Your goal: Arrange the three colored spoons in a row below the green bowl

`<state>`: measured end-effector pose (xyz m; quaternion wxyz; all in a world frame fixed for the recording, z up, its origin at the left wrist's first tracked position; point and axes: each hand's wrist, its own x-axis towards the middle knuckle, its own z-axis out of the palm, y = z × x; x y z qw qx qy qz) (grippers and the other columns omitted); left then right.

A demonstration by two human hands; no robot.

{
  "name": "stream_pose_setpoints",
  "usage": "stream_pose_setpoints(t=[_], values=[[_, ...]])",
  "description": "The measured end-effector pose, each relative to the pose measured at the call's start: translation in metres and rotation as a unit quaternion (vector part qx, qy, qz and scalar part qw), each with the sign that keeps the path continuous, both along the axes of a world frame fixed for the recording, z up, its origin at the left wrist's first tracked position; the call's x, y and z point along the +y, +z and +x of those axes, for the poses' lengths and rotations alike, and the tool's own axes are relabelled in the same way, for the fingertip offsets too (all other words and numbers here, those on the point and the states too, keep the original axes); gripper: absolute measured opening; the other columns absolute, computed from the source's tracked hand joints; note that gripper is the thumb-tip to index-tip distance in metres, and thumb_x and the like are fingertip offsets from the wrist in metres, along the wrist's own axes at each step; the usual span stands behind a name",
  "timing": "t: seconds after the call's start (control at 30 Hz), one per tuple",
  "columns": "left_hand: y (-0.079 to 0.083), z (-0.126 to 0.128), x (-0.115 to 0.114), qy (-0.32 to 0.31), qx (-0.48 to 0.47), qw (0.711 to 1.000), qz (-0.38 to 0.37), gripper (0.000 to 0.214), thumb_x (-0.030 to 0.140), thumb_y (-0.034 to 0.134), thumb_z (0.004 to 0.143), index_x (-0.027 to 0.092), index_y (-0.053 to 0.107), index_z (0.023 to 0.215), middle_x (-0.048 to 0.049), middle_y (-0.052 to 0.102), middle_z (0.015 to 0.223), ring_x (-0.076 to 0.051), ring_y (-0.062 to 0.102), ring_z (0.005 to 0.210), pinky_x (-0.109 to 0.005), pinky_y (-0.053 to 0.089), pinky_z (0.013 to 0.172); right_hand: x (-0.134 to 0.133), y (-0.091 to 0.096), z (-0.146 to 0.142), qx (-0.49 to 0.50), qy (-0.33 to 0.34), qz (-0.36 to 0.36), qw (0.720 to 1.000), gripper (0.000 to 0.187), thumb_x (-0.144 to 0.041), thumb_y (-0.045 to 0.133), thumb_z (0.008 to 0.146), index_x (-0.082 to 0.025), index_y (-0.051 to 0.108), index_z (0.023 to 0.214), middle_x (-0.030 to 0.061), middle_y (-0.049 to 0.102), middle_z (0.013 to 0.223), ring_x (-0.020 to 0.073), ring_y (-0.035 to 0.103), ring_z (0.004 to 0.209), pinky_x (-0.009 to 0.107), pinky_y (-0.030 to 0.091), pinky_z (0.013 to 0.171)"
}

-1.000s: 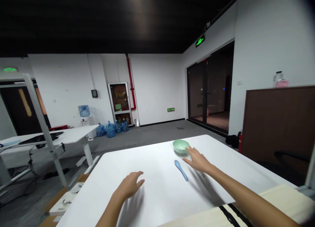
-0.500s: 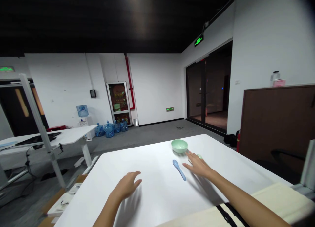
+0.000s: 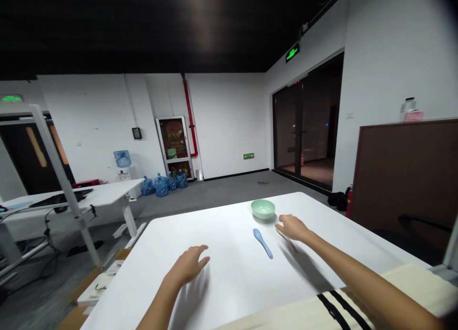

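Observation:
On the white table (image 3: 229, 239), a light green bowl (image 3: 263, 209) stands upright near the far edge. A blue spoon (image 3: 263, 244) lies in front of it, its rounded end pointing toward the bowl. Just right of the bowl, my right hand (image 3: 294, 227) is closed on a pale, thin-edged thing (image 3: 286, 238); fingers cover most of it, and its kind is unclear. My left hand (image 3: 191, 264) hovers over the left part of the table, with thumb and fingers apart and nothing in it.
Cream cloth with black stripes (image 3: 343, 308) lies along the near edge. Left of the table are white trays (image 3: 95, 288) on cardboard and another white desk (image 3: 118, 192). A brown cabinet (image 3: 404, 177) stands to the right.
My right hand has closed from spread fingers onto the pale thing, which now tilts under it. My left hand keeps its open pose. The view has shifted slightly.

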<state>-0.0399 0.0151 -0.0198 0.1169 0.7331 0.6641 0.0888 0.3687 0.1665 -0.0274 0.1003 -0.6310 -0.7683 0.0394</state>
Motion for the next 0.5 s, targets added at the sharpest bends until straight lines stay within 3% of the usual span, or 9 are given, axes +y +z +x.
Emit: stream_pose_setpoints(t=[0.13,0.3,0.5], values=[[0.001,0.001,-0.001,0.005,-0.001,1.000,-0.002,0.054,0.052,0.042,0.091,0.025,0.052,0.137,-0.0076,0.058,0.139,-0.029,0.051,0.129,-0.042,0.041,0.105,0.016,-0.006,0.003,-0.041,-0.039,-0.039,0.998,0.038,-0.045,0.051,0.087,-0.013,0.068,0.099,0.0185,0.067,0.112,0.0307,0.066,0.099,0.034,0.045,0.073],[0.005,0.003,-0.003,0.009,0.002,1.000,-0.010,0.055,0.052,0.041,0.091,0.025,0.052,0.138,-0.0081,0.058,0.139,-0.030,0.051,0.129,-0.043,0.040,0.105,0.025,-0.030,0.006,-0.065,-0.049,-0.095,0.992,0.034,-0.033,0.057,0.079,-0.012,0.067,0.103,0.0182,0.068,0.110,0.0306,0.067,0.097,0.034,0.046,0.069],[0.005,0.003,-0.003,0.012,-0.001,1.000,-0.013,0.055,0.053,0.042,0.091,0.026,0.052,0.138,-0.0078,0.058,0.139,-0.029,0.051,0.129,-0.041,0.041,0.104,0.032,-0.060,0.011,-0.068,-0.053,-0.139,0.987,0.040,-0.018,0.061,0.071,-0.010,0.064,0.110,0.0182,0.068,0.109,0.0294,0.069,0.092,0.033,0.047,0.067]])
